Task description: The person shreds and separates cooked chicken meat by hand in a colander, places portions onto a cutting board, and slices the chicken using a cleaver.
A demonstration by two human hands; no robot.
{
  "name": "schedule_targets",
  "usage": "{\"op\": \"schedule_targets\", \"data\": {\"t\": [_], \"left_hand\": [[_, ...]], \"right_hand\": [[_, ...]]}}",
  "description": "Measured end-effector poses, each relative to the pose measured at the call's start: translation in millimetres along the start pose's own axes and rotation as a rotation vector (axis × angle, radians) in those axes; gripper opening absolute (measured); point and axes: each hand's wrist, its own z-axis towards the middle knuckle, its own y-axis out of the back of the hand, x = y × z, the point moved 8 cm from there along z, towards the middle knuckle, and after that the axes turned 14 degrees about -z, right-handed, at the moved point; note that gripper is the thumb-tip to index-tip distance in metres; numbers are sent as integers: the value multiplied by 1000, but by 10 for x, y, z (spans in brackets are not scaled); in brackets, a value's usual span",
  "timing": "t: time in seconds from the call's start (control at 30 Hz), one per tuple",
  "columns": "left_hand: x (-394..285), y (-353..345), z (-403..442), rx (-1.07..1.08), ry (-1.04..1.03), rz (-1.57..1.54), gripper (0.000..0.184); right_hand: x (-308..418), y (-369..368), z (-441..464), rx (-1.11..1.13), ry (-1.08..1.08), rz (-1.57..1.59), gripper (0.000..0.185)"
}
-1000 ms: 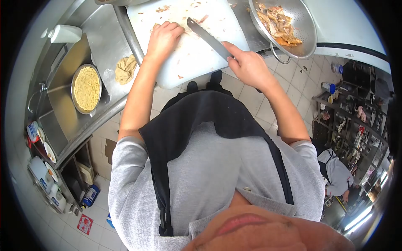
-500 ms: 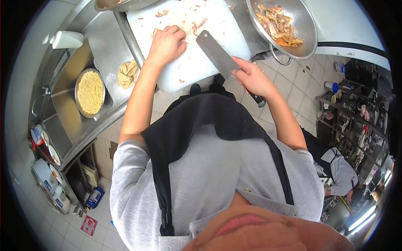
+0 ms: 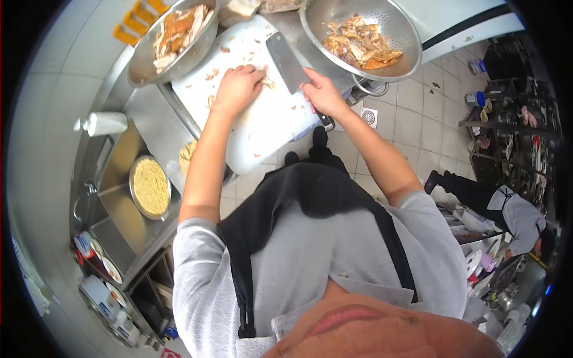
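Note:
My left hand [image 3: 239, 89] rests on the white cutting board [image 3: 271, 134], its fingers curled together against a small piece of meat [image 3: 267, 81], most of which they cover. The handle of a wide cleaver [image 3: 286, 64] is wrapped in my right hand [image 3: 325, 95]. Its blade is over the right part of the board, pointing away from me, apart from my left fingers. Small meat scraps [image 3: 212, 74] are scattered over the board.
Beyond the board's left corner is a metal bowl [image 3: 140, 68] of meat pieces; a colander [image 3: 412, 65] with chopped meat stands at right. A sink [image 3: 113, 167] holds a pan of yellow food [image 3: 151, 186]. A beige cloth [image 3: 187, 156] lies beside the board. Another person [image 3: 516, 218] works at far right.
My view has tilted, bringing the metal bowl of meat and more of the other person into sight. The cleaver stays in my right hand, and my left hand stays on the board.

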Motion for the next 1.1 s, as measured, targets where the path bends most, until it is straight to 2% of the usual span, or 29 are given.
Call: {"op": "schedule_targets", "data": {"t": [0.07,0.2,0.27,0.33,0.4,0.47,0.53,0.6,0.67,0.7,0.77,0.8,0.87,0.93,1.0,1.03,1.1], "left_hand": [[-50,-19,80,-81,-83,11,25],[59,-6,225,-210,-8,-67,26],[191,46,233,-209,201,-263,23],[117,244,336,-196,245,-313,22],[18,538,501,-253,199,-354,26],[-133,977,775,-433,99,-429,24],[-279,1449,1183,-523,-18,-378,38],[-323,1853,1659,-538,98,-347,46],[-758,2165,1957,-662,-122,23,30],[-837,2149,2078,-648,-131,17,30],[-1176,2144,2134,-840,-312,190,40],[-1304,2019,2174,-827,-324,186,40],[-1377,1458,2371,-430,-207,-54,34],[-1057,439,2684,41,-121,35,52],[-1430,-162,2470,406,-187,45,52],[-1461,-303,2458,414,-200,47,52],[-1370,-752,2322,683,-135,239,50]], "right_hand": [[31,-1,52,-6,20,48,61],[36,20,88,43,48,76,60],[21,34,92,36,28,64,62],[21,20,81,61,2,64,61],[-22,26,115,61,-2,75,63],[-12,13,106,75,29,46,65],[27,44,61,75,9,53,65],[38,47,46,97,10,31,68],[8,59,42,90,-3,5,68],[33,57,31,100,0,2,68],[70,83,-3,104,-7,-9,68],[50,85,3,94,-14,5,68],[67,82,14,97,55,18,65],[67,91,8,82,66,25,62],[121,131,-4,68,84,24,59],[142,151,-23,68,69,-4,57],[135,153,-36,61,52,-46,53]]}}
